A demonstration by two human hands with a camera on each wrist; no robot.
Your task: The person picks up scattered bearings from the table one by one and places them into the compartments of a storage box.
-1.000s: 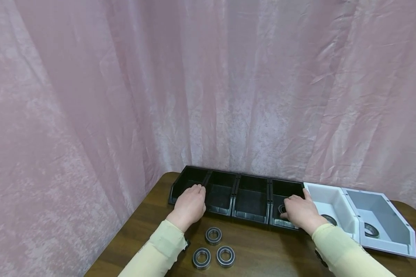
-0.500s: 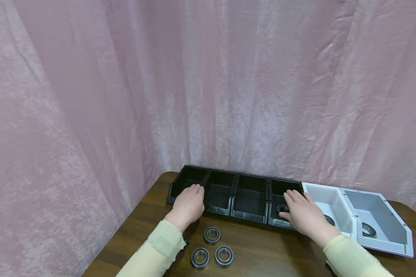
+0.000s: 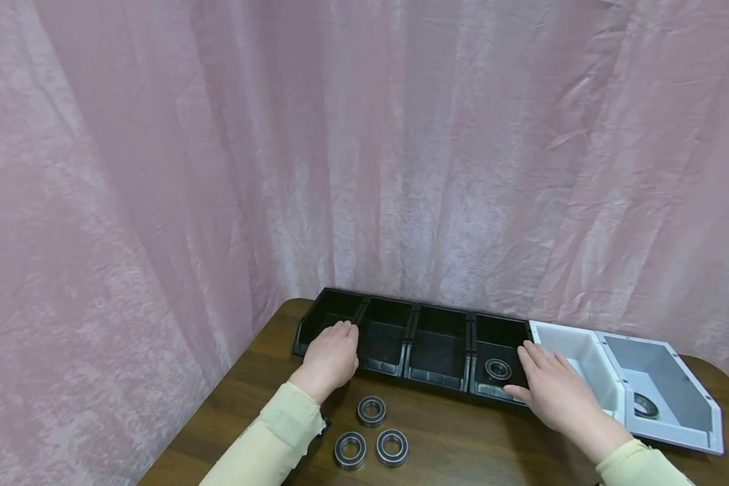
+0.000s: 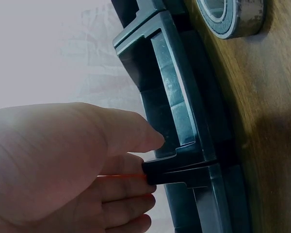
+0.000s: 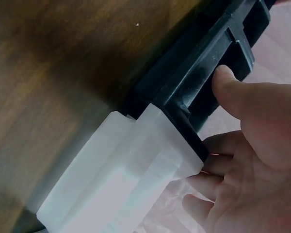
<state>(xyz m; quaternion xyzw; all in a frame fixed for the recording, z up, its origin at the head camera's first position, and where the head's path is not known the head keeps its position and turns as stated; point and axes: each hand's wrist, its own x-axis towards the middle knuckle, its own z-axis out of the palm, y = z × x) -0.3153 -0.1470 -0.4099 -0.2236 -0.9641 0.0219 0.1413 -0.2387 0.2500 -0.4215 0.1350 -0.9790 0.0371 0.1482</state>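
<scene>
My left hand rests at the wall between the first and second black bins, its fingers relaxed and holding nothing. In the left wrist view the thumb and the fingers lie on either side of that wall. My right hand spreads its straight fingers over the edge between the fourth black bin and the white bin. A ball bearing lies flat in the fourth black bin, just left of the right thumb. Three more ball bearings, the nearest bearing among them, lie on the table in front.
A grey bin stands at the right end of the row, with a bearing inside. The row lines the back of the wooden table, against a pink curtain. My right hand covers part of the white bin.
My right hand has straightened its fingers and drawn off to the right, leaving the bearing in the fourth black bin in full view. The left hand has hardly moved.
</scene>
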